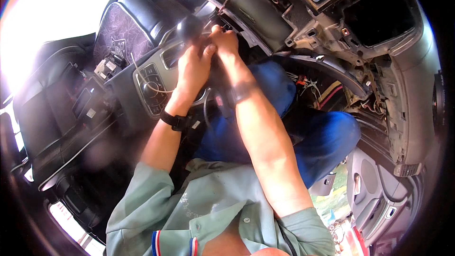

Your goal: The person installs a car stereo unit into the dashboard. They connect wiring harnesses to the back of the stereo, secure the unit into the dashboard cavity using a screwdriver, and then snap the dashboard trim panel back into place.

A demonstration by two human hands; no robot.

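Both of my hands are close together beside the gear knob [189, 29] at the front of the centre console. My left hand [195, 68], with a black band at the wrist, lies just behind the knob. Its thumb points toward the other hand, and its fingertips are blurred and hidden. My right hand [225, 43] is curled closed at the console's front edge, round something I cannot make out. Under my left wrist is the silver console panel [152, 97] with black buttons. A thin pale cable [139, 72] loops across it.
The dashboard frame [327, 38] is stripped, with a large dark opening [384, 14] and loose wires [308, 85] below it. A dark seat [52, 85] stands at left, with a connector block [108, 68] beside the console. At lower right is a door panel [374, 185].
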